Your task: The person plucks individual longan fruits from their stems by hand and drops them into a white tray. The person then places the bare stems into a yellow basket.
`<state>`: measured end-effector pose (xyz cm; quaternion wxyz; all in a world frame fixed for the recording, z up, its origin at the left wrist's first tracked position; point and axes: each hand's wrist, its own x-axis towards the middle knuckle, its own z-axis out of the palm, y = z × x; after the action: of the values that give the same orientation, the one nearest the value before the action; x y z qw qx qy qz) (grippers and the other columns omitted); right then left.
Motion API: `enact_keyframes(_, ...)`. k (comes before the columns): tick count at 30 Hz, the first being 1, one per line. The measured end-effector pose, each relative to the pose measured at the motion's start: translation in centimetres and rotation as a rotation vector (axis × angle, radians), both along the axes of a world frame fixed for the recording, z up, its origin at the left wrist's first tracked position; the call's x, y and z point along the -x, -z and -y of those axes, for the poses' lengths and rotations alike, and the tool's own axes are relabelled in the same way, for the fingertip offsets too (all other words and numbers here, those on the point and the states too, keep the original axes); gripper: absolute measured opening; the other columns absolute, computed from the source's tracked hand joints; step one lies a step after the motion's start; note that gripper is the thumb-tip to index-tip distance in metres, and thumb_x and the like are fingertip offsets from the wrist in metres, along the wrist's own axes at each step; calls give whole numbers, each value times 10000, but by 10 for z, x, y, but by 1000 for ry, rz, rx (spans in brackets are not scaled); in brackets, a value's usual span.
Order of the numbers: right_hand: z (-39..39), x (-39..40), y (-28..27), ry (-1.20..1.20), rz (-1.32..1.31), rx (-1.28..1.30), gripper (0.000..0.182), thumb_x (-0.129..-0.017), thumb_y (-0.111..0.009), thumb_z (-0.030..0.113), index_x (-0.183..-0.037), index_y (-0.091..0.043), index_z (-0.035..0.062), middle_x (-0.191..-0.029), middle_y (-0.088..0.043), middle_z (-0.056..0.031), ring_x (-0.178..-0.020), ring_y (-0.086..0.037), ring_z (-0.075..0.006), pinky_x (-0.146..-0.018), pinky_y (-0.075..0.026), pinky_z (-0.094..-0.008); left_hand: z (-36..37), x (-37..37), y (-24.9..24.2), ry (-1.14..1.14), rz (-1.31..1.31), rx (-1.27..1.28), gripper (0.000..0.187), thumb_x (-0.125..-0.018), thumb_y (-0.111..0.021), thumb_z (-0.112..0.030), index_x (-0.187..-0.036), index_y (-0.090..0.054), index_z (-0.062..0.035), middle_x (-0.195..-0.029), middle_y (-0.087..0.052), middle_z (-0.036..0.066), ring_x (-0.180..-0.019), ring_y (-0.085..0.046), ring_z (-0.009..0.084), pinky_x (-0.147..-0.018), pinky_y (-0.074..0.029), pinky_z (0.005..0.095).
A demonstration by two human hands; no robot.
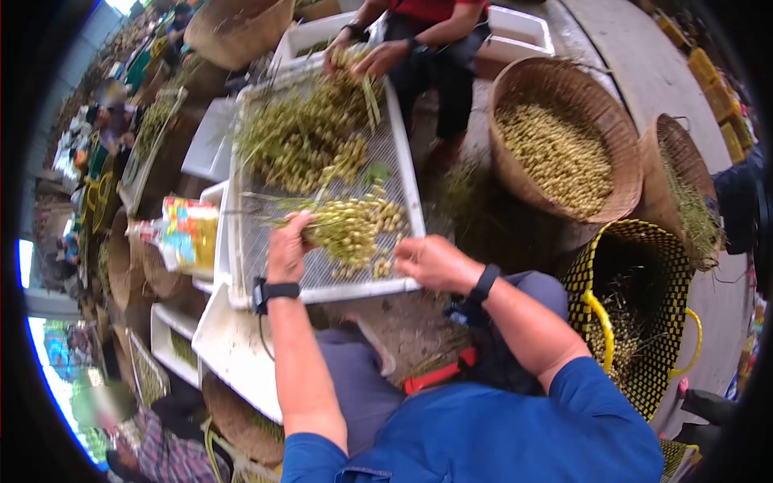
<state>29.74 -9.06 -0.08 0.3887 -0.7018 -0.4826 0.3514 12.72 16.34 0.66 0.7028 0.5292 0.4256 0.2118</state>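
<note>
A bunch of small, round, yellow-green fruit (pixel 346 227) on thin stems lies over the mesh of a white-framed tray (pixel 409 181). My left hand (pixel 287 248) is closed around the stem end of this bunch. At the tray's near right corner is my right hand (pixel 435 262), its fingers curled together beside a few loose fruits; whether anything is between them is hidden. Farther up the tray sits a large heap of fruit on stems (pixel 302 133). Across from me, another person's hands (pixel 378 60) hold stems above that heap.
A wicker basket (pixel 503 141) full of loose fruit stands to the right, with another basket (pixel 654 153) holding stems behind it. Nearer is a black-and-yellow woven basket (pixel 672 302). At left are a colourful plastic bag (pixel 189 233) and white foam boxes (pixel 229 346). More people work farther left.
</note>
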Motion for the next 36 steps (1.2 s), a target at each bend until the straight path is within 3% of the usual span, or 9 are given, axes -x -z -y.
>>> enact_keyframes(2,-13,3,9,-8,15,12,276,-874,-646,227,-1042,-673,10,-908,-703,-196,-861,-689,-360,-768,-537,-425,1,22,31,-11,-133,-15,109,-911,-680,-142,-999,-639,-92,-876,-661,27,-732,-633,111,-603,-555,310)
enact_keyframes(4,-22,9,19,-5,48,22,262,-854,-656,220,-1023,-674,20,-905,-705,-177,-867,-677,-365,-761,-527,-441,-6,44,69,-232,-25,217,114,-897,-677,-103,-979,-605,-68,-836,-627,44,-683,-636,164,-587,-578,344)
enact_keyframes(8,-34,19,32,16,87,44,311,-859,-625,186,-1107,-642,-1,-918,-700,-174,-922,-670,-374,-794,-520,-459,2,65,81,-485,-2,291,114,-892,-636,-41,-979,-562,-39,-859,-609,89,-717,-651,236,-589,-590,381)
enact_keyframes(9,-38,21,30,26,94,71,305,-863,-616,177,-1103,-643,-8,-993,-691,-189,-964,-657,-379,-831,-513,-458,1,66,81,-448,-8,268,143,-898,-593,-37,-1039,-575,-25,-857,-606,95,-757,-650,257,-659,-590,419)
enact_keyframes(12,-49,28,48,38,196,-9,290,-872,-606,169,-1098,-645,-8,-1054,-669,-196,-990,-641,-385,-859,-505,-463,-1,66,78,-375,6,230,165,-867,-579,12,-1023,-579,-38,-892,-612,91,-746,-655,225,-610,-593,410)
enact_keyframes(17,-73,39,59,106,241,-153,253,-899,-595,141,-1116,-637,18,-1085,-648,-172,-1022,-626,-378,-890,-495,-466,-3,62,57,-70,60,126,263,-844,-541,23,-1093,-602,-36,-967,-653,59,-786,-671,173,-632,-595,338)
enact_keyframes(25,-144,43,73,34,534,-127,546,-842,-539,5,-1384,-513,68,-1026,-657,-170,-966,-610,-359,-858,-502,-459,-4,58,45,101,30,108,283,-830,-569,22,-1101,-642,-17,-1004,-680,74,-816,-684,175,-675,-605,310)
enact_keyframes(29,-162,43,88,-18,489,-10,521,-840,-533,-1,-1358,-534,46,-1086,-664,-179,-997,-617,-358,-882,-503,-456,-3,65,30,190,28,171,180,-831,-645,-25,-1007,-682,-41,-969,-680,35,-824,-666,143,-668,-599,304)
enact_keyframes(36,-165,20,75,210,531,-370,282,-900,-548,38,-1163,-647,16,-1028,-699,-182,-965,-667,-344,-825,-547,-440,-14,58,29,-2,54,132,126,-938,-673,-153,-981,-656,-36,-940,-655,45,-793,-640,136,-626,-640,314)
